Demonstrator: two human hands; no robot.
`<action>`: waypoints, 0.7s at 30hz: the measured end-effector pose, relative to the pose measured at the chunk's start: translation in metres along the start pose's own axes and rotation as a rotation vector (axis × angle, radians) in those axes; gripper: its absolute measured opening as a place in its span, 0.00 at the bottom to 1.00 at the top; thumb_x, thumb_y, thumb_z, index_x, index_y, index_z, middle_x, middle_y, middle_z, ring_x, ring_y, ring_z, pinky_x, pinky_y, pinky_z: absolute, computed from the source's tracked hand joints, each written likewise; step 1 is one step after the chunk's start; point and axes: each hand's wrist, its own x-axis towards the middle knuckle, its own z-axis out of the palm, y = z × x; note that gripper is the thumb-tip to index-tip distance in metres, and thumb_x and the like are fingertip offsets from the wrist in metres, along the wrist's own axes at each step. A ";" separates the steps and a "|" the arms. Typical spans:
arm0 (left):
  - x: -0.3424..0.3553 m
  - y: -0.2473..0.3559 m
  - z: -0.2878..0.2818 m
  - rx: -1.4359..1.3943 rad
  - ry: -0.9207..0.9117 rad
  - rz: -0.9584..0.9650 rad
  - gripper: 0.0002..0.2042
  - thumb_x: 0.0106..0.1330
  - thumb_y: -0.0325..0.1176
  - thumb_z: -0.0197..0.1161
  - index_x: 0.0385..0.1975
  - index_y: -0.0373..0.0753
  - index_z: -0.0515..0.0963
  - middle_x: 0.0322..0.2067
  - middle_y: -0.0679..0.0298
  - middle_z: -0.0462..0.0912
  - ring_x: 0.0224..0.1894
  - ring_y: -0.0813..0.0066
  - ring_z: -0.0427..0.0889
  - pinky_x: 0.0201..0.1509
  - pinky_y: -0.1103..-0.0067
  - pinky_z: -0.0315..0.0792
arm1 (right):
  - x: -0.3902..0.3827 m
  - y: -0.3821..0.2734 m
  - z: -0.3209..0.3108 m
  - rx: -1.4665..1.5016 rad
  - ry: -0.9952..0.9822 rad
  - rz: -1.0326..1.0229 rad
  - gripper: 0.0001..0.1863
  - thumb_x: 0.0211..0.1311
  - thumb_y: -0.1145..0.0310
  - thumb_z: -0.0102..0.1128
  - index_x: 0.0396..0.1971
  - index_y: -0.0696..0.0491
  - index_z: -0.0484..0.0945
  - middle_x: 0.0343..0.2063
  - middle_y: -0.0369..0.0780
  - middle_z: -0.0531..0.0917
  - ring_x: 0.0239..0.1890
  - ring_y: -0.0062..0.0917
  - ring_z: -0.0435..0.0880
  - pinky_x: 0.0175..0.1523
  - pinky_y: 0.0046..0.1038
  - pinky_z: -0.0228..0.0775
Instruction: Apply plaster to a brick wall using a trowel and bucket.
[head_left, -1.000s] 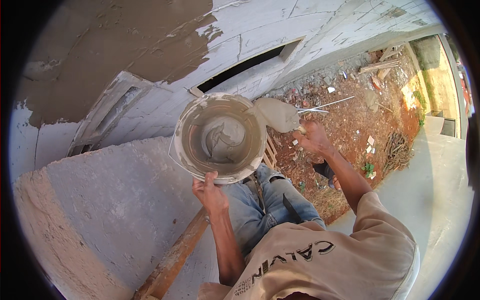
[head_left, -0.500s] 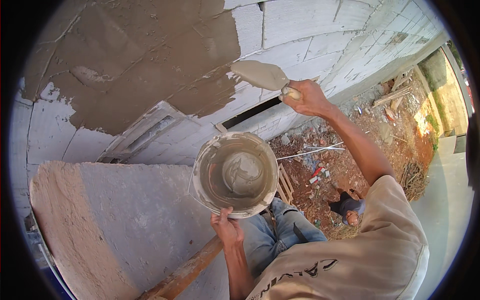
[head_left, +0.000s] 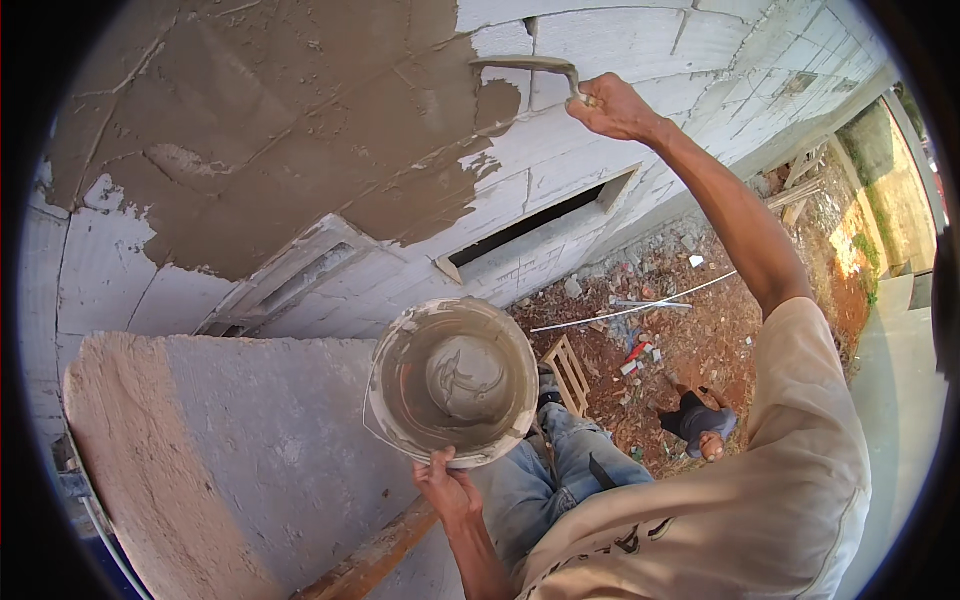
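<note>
My left hand (head_left: 447, 487) grips the near rim of a mortar-smeared bucket (head_left: 398, 350), its fingers closed over the edge. Soft grey mortar (head_left: 468, 378) lies at the bottom of the bucket. Up at the block wall (head_left: 600, 45), my right hand (head_left: 615, 106) is closed round the handle of a trowel (head_left: 535, 63). The trowel's blade is seen edge-on at the wall, by the right border of the wet brown-grey plaster (head_left: 310, 120). A fresh patch of plaster shows just under the blade.
Below the plaster are a framed vent opening (head_left: 310, 265) and a dark slot (head_left: 535, 225). A concrete slab (head_left: 290, 440) with a wooden beam (head_left: 375, 550) is at my left. Far below, a person (head_left: 700, 420) is on rubble-strewn ground (head_left: 690, 345), near a wooden pallet (head_left: 568, 375).
My right hand has moved up with the trowel, whose blade has turned from flat to edge-on at the wall. New plaster is on the blocks. The bucket has shifted slightly down and left.
</note>
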 end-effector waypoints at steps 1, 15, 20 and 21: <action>-0.001 0.002 0.006 -0.005 -0.005 0.011 0.13 0.67 0.19 0.56 0.49 0.35 0.80 0.47 0.62 0.85 0.48 0.69 0.86 0.57 0.65 0.83 | -0.005 0.001 0.005 -0.025 -0.039 0.043 0.21 0.58 0.54 0.58 0.25 0.61 0.83 0.23 0.56 0.84 0.31 0.52 0.85 0.43 0.47 0.78; -0.011 0.026 0.017 -0.015 -0.001 0.036 0.15 0.67 0.20 0.56 0.52 0.33 0.78 0.48 0.59 0.84 0.47 0.68 0.86 0.57 0.67 0.84 | 0.040 -0.028 -0.058 -0.137 -0.010 -0.151 0.24 0.63 0.58 0.56 0.16 0.64 0.70 0.13 0.48 0.69 0.17 0.36 0.68 0.30 0.42 0.68; -0.020 0.040 0.022 -0.134 0.070 0.063 0.21 0.59 0.14 0.56 0.54 0.29 0.77 0.47 0.57 0.85 0.45 0.70 0.86 0.52 0.73 0.85 | 0.059 -0.050 -0.128 -0.101 0.056 -0.023 0.24 0.63 0.58 0.56 0.16 0.62 0.69 0.12 0.45 0.67 0.17 0.32 0.65 0.29 0.41 0.64; -0.022 0.042 0.020 -0.134 0.077 0.058 0.21 0.59 0.14 0.56 0.54 0.29 0.77 0.47 0.57 0.85 0.45 0.70 0.86 0.52 0.73 0.85 | 0.056 -0.041 -0.133 -0.101 0.047 -0.024 0.24 0.63 0.58 0.56 0.16 0.62 0.69 0.12 0.45 0.67 0.17 0.32 0.65 0.29 0.41 0.64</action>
